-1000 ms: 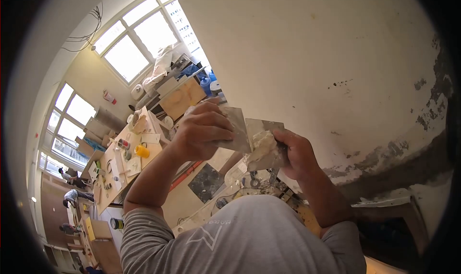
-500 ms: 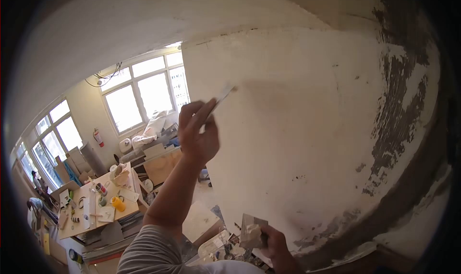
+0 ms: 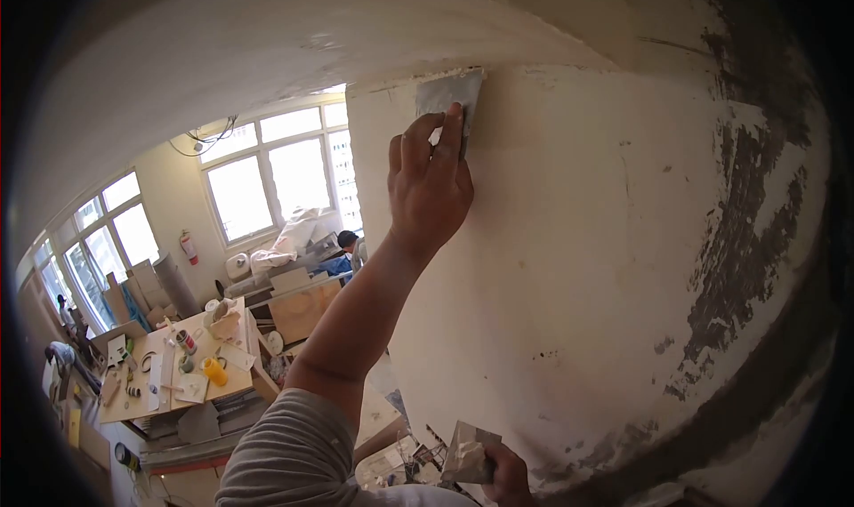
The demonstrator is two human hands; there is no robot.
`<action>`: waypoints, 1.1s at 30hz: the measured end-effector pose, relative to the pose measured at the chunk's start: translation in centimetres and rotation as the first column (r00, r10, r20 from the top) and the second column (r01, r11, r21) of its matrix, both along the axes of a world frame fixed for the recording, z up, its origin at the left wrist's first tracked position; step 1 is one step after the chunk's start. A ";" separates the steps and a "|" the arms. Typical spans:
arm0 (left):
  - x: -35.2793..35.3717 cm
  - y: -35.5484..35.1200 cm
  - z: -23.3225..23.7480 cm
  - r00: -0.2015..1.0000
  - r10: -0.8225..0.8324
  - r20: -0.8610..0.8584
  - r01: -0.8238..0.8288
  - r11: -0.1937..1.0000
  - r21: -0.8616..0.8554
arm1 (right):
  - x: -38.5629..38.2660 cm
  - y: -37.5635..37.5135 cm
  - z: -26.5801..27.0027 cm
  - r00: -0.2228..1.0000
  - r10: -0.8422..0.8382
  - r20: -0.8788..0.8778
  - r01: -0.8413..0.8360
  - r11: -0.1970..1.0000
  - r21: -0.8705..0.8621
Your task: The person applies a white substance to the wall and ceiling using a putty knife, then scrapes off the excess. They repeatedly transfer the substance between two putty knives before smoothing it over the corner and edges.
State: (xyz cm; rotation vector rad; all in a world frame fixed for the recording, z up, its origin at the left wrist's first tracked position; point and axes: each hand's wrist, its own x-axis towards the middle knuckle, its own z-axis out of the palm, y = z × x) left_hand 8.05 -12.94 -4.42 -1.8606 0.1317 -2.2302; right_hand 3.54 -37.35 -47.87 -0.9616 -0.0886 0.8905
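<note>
My left hand (image 3: 431, 182) is raised high against the pale wall (image 3: 551, 240), fingers closed on a putty knife (image 3: 445, 91). Its wide grey blade lies against the top of the wall, just under the ceiling edge, with the index finger stretched along it. The handle is hidden by the hand. Low down in front of my body, my right hand (image 3: 509, 473) grips a second flat scraper (image 3: 480, 436), its handle out of sight. A lump of off-white putty (image 3: 467, 461) sits on that blade.
A wooden work table (image 3: 133, 415) at the left bears cans, tape rolls and a yellow bottle (image 3: 213, 371). Boards and covered items stand by the windows (image 3: 298, 176). Other people (image 3: 353, 247) are in the room. Dark rough patches (image 3: 747, 231) mark the wall's right side.
My left hand has moved up and to the right, bringing the putty knife's blade to the wall top. The right hand stays low with its scraper. A person has come into view near the window.
</note>
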 end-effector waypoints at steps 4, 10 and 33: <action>0.2 -0.3 0.0 0.999 0.009 -0.052 -0.010 1.000 -0.013 | -0.5 0.5 1.3 0.998 -0.054 0.024 0.054 0.998 -0.020; -0.6 -0.8 0.9 0.986 0.008 -0.169 -0.020 0.997 -0.068 | 0.6 -0.2 0.4 0.997 0.025 0.073 -0.023 1.000 -0.021; -1.7 2.9 2.5 0.986 -0.040 -0.165 -0.049 0.863 -0.502 | -1.8 -0.2 4.4 0.997 0.011 0.075 -0.008 0.999 -0.040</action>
